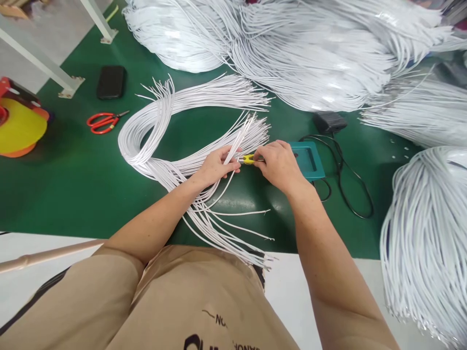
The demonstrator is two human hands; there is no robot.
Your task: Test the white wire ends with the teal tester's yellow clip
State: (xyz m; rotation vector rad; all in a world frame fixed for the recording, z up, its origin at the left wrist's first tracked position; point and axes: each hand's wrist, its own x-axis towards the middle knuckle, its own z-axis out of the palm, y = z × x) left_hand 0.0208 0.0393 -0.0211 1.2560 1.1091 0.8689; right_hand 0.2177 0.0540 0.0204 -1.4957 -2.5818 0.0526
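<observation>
Closely, the thumb and fingers of my left hand (217, 167) pinch a few white wires (241, 138) at the centre of the frame, their loose ends slanting up and to the right. My right hand (279, 163), just right of centre, grips a small yellow-handled tool (248, 159), lying nearly level, its metal tip pointing left at the pinched wires. So tool and wires cross at an angle just beside my left fingertips; whether the tip touches a strand, I cannot tell. The left hand is nearer the looped wire bundle (128, 141), which bends at left of centre and spreads its ends rightward. Behind my right hand sits a teal tray (320, 163), with a black adapter (330, 122) above it. Red-handled scissors (101, 123) rest on the green bench (73, 194) toward the upper left; larger wire heaps (310, 58) fill the upper right.
</observation>
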